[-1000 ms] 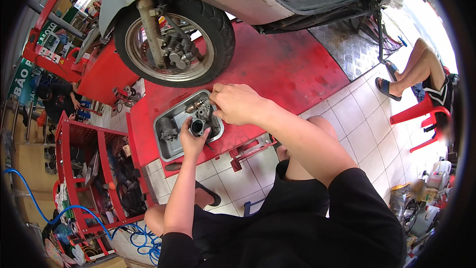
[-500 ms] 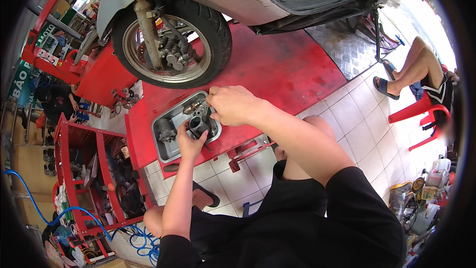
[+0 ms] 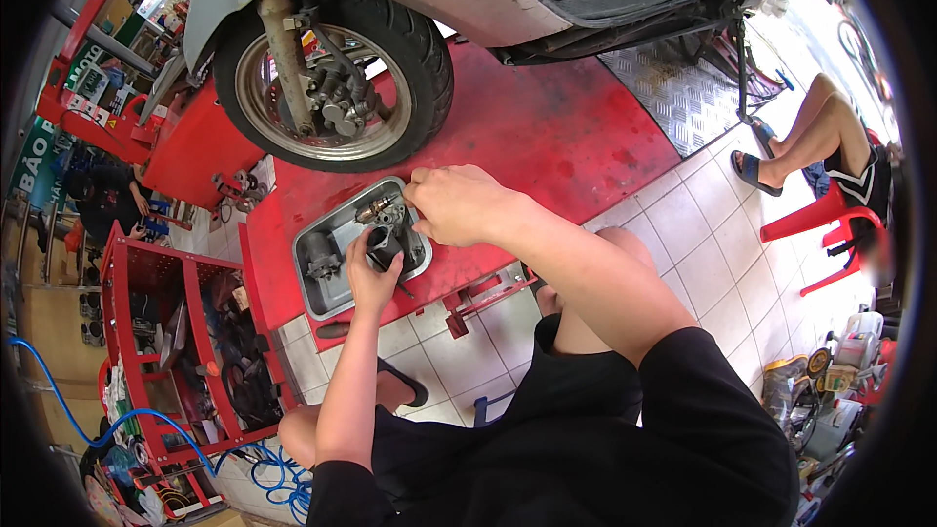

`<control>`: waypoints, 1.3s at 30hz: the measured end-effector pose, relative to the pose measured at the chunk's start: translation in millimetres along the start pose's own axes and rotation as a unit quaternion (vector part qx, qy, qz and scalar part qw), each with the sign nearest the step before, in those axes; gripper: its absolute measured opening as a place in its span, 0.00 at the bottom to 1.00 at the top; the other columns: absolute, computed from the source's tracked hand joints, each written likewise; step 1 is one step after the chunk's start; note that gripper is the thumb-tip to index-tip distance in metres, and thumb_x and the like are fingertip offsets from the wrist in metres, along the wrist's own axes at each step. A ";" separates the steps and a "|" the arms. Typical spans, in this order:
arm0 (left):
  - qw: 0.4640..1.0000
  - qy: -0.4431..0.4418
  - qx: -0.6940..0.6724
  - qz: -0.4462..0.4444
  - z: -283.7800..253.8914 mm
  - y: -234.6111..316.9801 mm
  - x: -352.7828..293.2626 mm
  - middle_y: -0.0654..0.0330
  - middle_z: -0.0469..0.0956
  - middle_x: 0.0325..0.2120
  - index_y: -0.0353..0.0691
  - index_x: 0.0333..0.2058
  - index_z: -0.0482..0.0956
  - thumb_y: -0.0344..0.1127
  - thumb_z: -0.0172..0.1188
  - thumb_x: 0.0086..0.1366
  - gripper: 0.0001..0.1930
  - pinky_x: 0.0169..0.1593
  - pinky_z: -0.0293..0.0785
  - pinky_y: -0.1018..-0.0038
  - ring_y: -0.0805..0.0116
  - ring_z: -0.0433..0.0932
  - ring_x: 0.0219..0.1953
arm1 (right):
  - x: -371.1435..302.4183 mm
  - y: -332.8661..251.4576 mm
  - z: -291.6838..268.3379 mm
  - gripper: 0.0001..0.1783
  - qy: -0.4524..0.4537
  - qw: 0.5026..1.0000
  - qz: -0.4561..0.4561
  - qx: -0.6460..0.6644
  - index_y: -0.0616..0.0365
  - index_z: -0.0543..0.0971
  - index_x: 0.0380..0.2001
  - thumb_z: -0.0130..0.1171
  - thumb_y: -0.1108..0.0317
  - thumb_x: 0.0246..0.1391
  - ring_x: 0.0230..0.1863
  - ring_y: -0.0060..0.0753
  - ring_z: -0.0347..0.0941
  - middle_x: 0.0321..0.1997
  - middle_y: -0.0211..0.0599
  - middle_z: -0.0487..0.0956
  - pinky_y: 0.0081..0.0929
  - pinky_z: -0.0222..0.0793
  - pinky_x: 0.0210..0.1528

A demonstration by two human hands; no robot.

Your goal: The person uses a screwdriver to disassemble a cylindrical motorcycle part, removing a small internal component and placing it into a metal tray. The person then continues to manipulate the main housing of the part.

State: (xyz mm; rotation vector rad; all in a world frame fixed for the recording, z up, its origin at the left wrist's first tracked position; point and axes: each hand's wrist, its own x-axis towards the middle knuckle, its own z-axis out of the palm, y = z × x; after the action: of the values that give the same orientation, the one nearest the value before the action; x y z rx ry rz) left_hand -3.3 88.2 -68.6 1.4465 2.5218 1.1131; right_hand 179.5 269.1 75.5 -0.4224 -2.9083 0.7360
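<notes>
A steel tray [image 3: 301, 278] holding several metal parts sits at the near edge of the red platform. My left hand [image 3: 371, 283] is over the tray, its fingers wrapped round a dark, hollow cylindrical part [image 3: 385, 247] with its open end up. My right hand [image 3: 459, 207] is bent down at the tray's right side, its fingers pinched together; what they hold is hidden behind the hand. Left of the cylinder lies a dark grey, motor-like part [image 3: 320, 256]. Toward the tray's far side is a small silver and brass-coloured fitting [image 3: 375, 209].
A scooter's front wheel [image 3: 337, 88] stands on the red platform [image 3: 556, 127] beyond the tray. A red tool cart [image 3: 195, 351] is at the left, with a coiled blue hose [image 3: 283, 478] by it. At right a person sits on a red stool [image 3: 810, 220].
My left hand and the hollow cylinder have shifted and tilted slightly. My right hand stays pinched in the same place. The whole view has moved a little.
</notes>
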 end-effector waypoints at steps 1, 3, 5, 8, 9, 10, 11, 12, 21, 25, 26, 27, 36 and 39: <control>1.000 -0.001 -0.003 -0.005 -0.3 0.6 -0.7 0.46 0.74 0.49 0.34 0.56 0.72 0.32 0.74 0.47 0.36 0.56 0.72 0.60 0.47 0.75 0.52 | 0.6 1.7 2.6 0.18 0.009 1.000 -0.005 -0.001 0.62 0.80 0.43 0.65 0.62 0.52 0.50 0.49 0.78 0.49 0.47 0.78 0.43 0.76 0.50; 1.000 -0.002 -0.007 -0.014 -0.6 -0.1 -2.4 0.46 0.73 0.50 0.34 0.57 0.71 0.31 0.74 0.46 0.37 0.57 0.71 0.60 0.48 0.74 0.53 | 1.0 2.5 3.9 0.18 0.017 1.000 -0.010 -0.002 0.63 0.81 0.42 0.66 0.62 0.51 0.49 0.49 0.79 0.49 0.48 0.78 0.43 0.77 0.50; 1.000 0.018 -0.004 -0.017 -1.3 -2.5 -3.7 0.47 0.73 0.51 0.34 0.58 0.71 0.30 0.74 0.46 0.37 0.55 0.73 0.61 0.49 0.74 0.54 | 2.3 0.3 3.9 0.18 0.014 1.000 -0.011 -0.003 0.63 0.81 0.42 0.65 0.62 0.52 0.49 0.49 0.79 0.50 0.48 0.78 0.43 0.77 0.50; 0.999 0.022 -0.023 -0.043 -7.9 -0.4 -5.8 0.50 0.72 0.53 0.36 0.57 0.71 0.29 0.74 0.46 0.37 0.53 0.74 0.63 0.51 0.74 0.54 | 3.9 -0.9 5.6 0.18 0.009 1.000 -0.015 -0.010 0.63 0.81 0.42 0.65 0.62 0.52 0.49 0.49 0.80 0.51 0.48 0.78 0.44 0.77 0.49; 0.998 0.019 -0.034 -0.055 -11.0 3.7 -6.0 0.51 0.72 0.53 0.37 0.57 0.71 0.29 0.74 0.47 0.36 0.52 0.74 0.64 0.52 0.74 0.54 | 3.7 -0.3 6.7 0.17 0.004 1.000 -0.011 -0.009 0.63 0.82 0.41 0.65 0.62 0.52 0.49 0.49 0.80 0.51 0.48 0.79 0.44 0.77 0.49; 0.999 0.011 -0.021 -0.034 -15.4 1.8 -6.6 0.51 0.72 0.54 0.37 0.57 0.71 0.29 0.73 0.47 0.36 0.51 0.75 0.64 0.53 0.74 0.54 | 2.9 0.1 8.1 0.16 -0.001 1.000 -0.008 -0.009 0.62 0.82 0.41 0.64 0.63 0.52 0.49 0.49 0.80 0.50 0.48 0.79 0.44 0.77 0.49; 1.000 0.005 -0.007 -0.013 -25.5 -4.0 -7.2 0.52 0.72 0.54 0.38 0.57 0.72 0.29 0.73 0.47 0.36 0.50 0.75 0.65 0.54 0.75 0.54 | 3.6 -1.4 9.5 0.16 -0.007 1.000 -0.008 -0.008 0.62 0.82 0.41 0.64 0.63 0.52 0.49 0.49 0.80 0.50 0.48 0.80 0.44 0.77 0.49; 1.000 0.001 0.006 0.007 -35.5 -11.1 -6.1 0.53 0.72 0.54 0.39 0.57 0.72 0.29 0.73 0.47 0.35 0.50 0.75 0.65 0.55 0.75 0.53 | 4.9 -3.2 12.1 0.15 -0.018 1.000 -0.009 -0.019 0.62 0.83 0.40 0.63 0.64 0.52 0.48 0.49 0.80 0.49 0.48 0.80 0.44 0.78 0.48; 0.971 -0.001 0.167 -0.169 -100.0 -112.2 32.2 0.39 0.79 0.46 0.26 0.50 0.76 0.43 0.70 0.55 0.30 0.50 0.77 0.58 0.47 0.79 0.50 | 14.5 -64.1 59.7 0.11 -0.200 0.973 -0.069 -0.093 0.56 0.86 0.37 0.60 0.68 0.51 0.45 0.44 0.83 0.41 0.43 0.85 0.39 0.78 0.44; 0.932 -0.085 0.245 -0.255 -84.3 -90.9 71.4 0.37 0.80 0.45 0.26 0.46 0.79 0.54 0.69 0.55 0.33 0.51 0.77 0.57 0.43 0.81 0.48 | 19.4 -69.9 76.6 0.12 -0.248 0.959 -0.084 -0.106 0.60 0.85 0.37 0.60 0.69 0.49 0.46 0.43 0.83 0.41 0.45 0.84 0.38 0.78 0.44; 0.911 -0.116 0.268 -0.292 -83.9 -81.7 79.1 0.38 0.81 0.44 0.26 0.45 0.80 0.56 0.69 0.54 0.34 0.50 0.78 0.57 0.43 0.81 0.47 | 20.5 -70.8 80.5 0.12 -0.248 0.958 -0.092 -0.110 0.60 0.85 0.37 0.60 0.70 0.49 0.45 0.43 0.83 0.41 0.45 0.84 0.38 0.78 0.44; 0.905 -0.133 0.277 -0.295 -81.5 -80.3 83.5 0.39 0.81 0.44 0.27 0.45 0.80 0.57 0.70 0.53 0.34 0.50 0.78 0.57 0.44 0.81 0.47 | 21.4 -72.0 84.0 0.11 -0.237 0.958 -0.098 -0.131 0.55 0.86 0.38 0.59 0.67 0.53 0.46 0.39 0.83 0.42 0.40 0.86 0.35 0.78 0.43; 0.919 -0.094 0.227 -0.309 -92.8 -95.8 72.4 0.48 0.84 0.41 0.32 0.42 0.83 0.55 0.72 0.51 0.30 0.47 0.79 0.60 0.52 0.83 0.45 | 37.2 -73.6 77.9 0.10 -0.261 0.954 -0.092 -0.113 0.56 0.86 0.35 0.60 0.69 0.50 0.44 0.43 0.84 0.40 0.43 0.86 0.37 0.78 0.42; 0.877 -0.034 -0.287 -0.385 -118.9 -124.9 43.2 0.53 0.83 0.39 0.37 0.44 0.80 0.47 0.67 0.59 0.21 0.49 0.77 0.58 0.55 0.82 0.41 | 41.8 -64.1 95.5 0.16 -0.219 0.965 -0.094 -0.105 0.62 0.83 0.43 0.58 0.71 0.50 0.43 0.45 0.84 0.40 0.46 0.85 0.39 0.78 0.42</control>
State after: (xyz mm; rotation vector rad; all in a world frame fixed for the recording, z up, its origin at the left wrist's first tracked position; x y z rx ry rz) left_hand -162.9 14.8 -40.8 0.2736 2.0745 1.3844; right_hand 107.5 184.5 24.3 0.0101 -3.3938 0.5505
